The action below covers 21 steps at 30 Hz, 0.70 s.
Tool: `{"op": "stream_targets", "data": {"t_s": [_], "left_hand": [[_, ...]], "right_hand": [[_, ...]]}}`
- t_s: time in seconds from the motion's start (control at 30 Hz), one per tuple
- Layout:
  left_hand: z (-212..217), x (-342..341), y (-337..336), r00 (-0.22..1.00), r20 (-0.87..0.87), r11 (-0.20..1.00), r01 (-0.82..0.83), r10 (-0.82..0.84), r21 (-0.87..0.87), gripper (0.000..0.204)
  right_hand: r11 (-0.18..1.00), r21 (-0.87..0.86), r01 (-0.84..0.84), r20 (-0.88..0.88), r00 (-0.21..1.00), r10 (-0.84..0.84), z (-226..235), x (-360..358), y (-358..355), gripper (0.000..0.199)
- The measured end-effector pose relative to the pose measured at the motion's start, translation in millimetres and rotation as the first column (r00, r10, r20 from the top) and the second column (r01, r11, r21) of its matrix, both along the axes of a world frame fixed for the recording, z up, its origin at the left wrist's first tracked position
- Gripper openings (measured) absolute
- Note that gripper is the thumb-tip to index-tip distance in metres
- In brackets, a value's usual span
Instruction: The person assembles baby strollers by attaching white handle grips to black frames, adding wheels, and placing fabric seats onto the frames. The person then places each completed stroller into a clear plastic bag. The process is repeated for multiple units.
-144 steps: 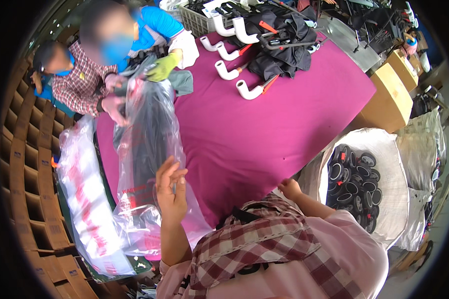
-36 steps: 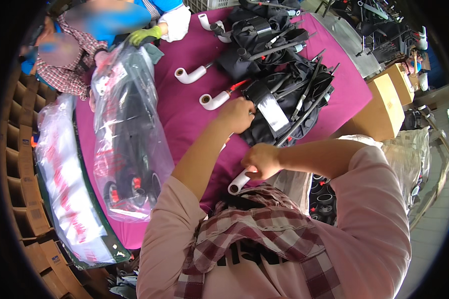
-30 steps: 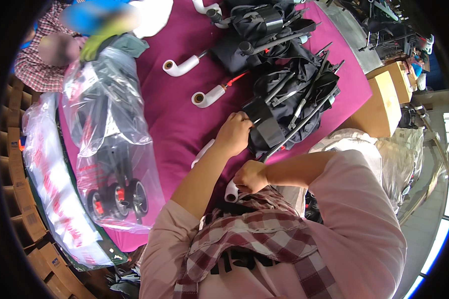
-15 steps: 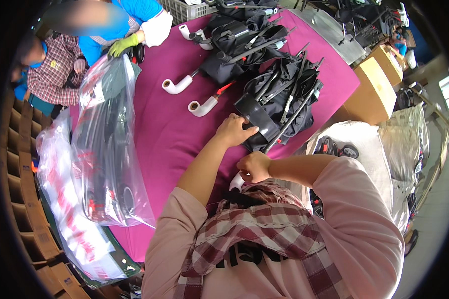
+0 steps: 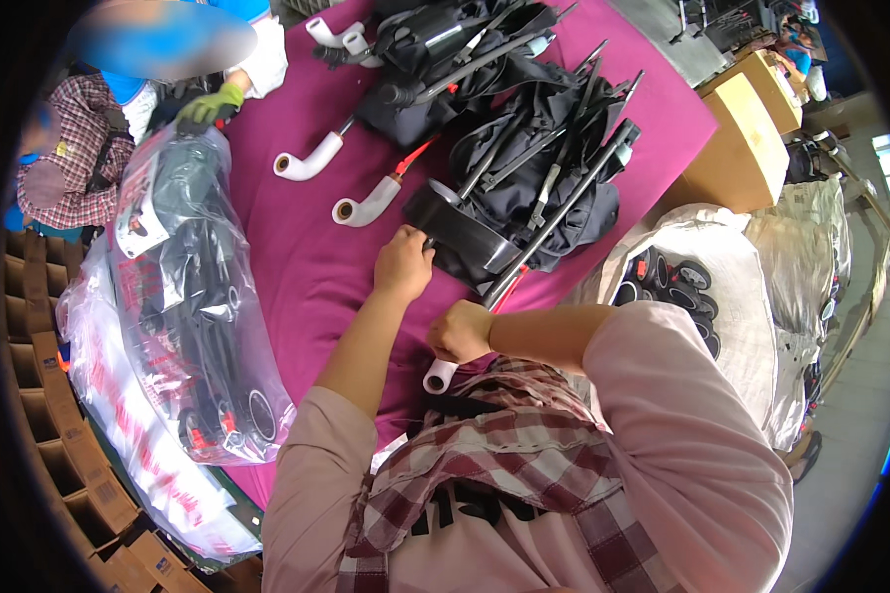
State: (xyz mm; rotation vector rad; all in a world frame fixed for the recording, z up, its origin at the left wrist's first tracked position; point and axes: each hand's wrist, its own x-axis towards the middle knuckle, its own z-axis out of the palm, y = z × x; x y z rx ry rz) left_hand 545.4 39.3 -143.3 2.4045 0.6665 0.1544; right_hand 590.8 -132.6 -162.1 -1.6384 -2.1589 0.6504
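Observation:
In front of me on a purple-covered table lies a folded stroller (image 5: 564, 222), with black fabric, metal tubes and a wide black plastic band (image 5: 460, 232). My left hand (image 5: 403, 263) grips the band's near-left edge, its fingertips partly hidden. Closer to my body, my right hand (image 5: 462, 333) is wrapped round a white curved handle (image 5: 439, 378), and only the handle's round end shows below the fist. A tube with a red strip beside it leads from the stroller toward this fist. To the left rest two more white handles, one (image 5: 309, 158) on a tube, the other (image 5: 368, 203) with a red piece.
Another folded stroller (image 5: 445, 59) lies farther back. On the left is a clear plastic bag (image 5: 203, 326) with a folded stroller inside; a co-worker's green-gloved hand (image 5: 211, 103) touches its top. Cardboard boxes (image 5: 737, 148) and a white sack (image 5: 752, 341) with wheels stand to the right.
My view has shifted, so much of the scene sits farther left. My left hand's thumb and fingers have drawn in on the band. The white handle's end in my right hand has turned into view.

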Motion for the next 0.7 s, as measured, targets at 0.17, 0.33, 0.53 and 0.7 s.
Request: {"op": "stream_targets", "data": {"t_s": [0.17,0.33,0.53,0.7], "left_hand": [[28,4,1,0.978,0.129,0.981,-0.176,0.164,0.086,0.02],[32,-42,-31,0.877,0.431,0.978,-0.188,0.21,-0.095,0.044],[-30,-130,-93,0.903,0.194,0.923,-0.384,0.383,-0.035,0.03],[-76,-163,-128,0.742,-0.054,0.64,-0.609,0.668,-0.469,0.02]], "right_hand": [[0.979,0.151,0.141,0.029,0.989,-0.146,50,0,4,0.016],[0.922,0.339,0.186,-0.147,0.979,-0.144,74,24,-3,0.019],[0.617,0.587,0.524,-0.222,0.837,-0.499,95,215,12,0.009],[0.209,0.644,0.736,-0.212,0.435,-0.875,53,417,-5,0.022]]}}
